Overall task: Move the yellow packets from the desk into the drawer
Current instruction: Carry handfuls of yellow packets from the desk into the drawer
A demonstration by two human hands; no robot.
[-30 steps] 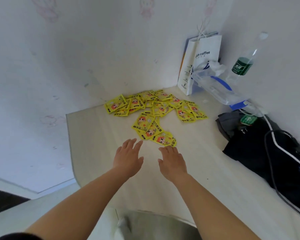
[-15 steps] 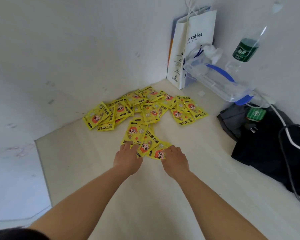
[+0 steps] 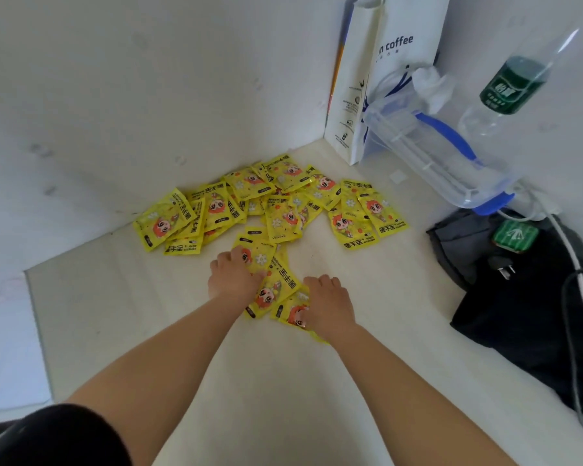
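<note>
Several yellow packets [image 3: 276,203] with an orange cartoon face lie in a loose heap on the pale desk [image 3: 283,381], near the back wall. Three more lie closer to me, overlapping. My left hand [image 3: 234,277] rests with bent fingers on the farthest of these, the packet under my left hand [image 3: 258,253]. My right hand [image 3: 329,304] grips the nearest packet [image 3: 288,311], its thumb pressed on the face. A middle packet [image 3: 276,287] shows between the two hands. No drawer is in view.
A white paper coffee bag [image 3: 377,79] stands in the back corner, with a clear plastic box with blue handle [image 3: 431,156] and a green-labelled bottle [image 3: 509,85] beside it. Black bags [image 3: 519,314] and a white cable [image 3: 569,250] fill the desk's right side.
Both hands have reached forward from bare desk onto the nearest packets and closed on them. The view has moved in closer to the desk.
</note>
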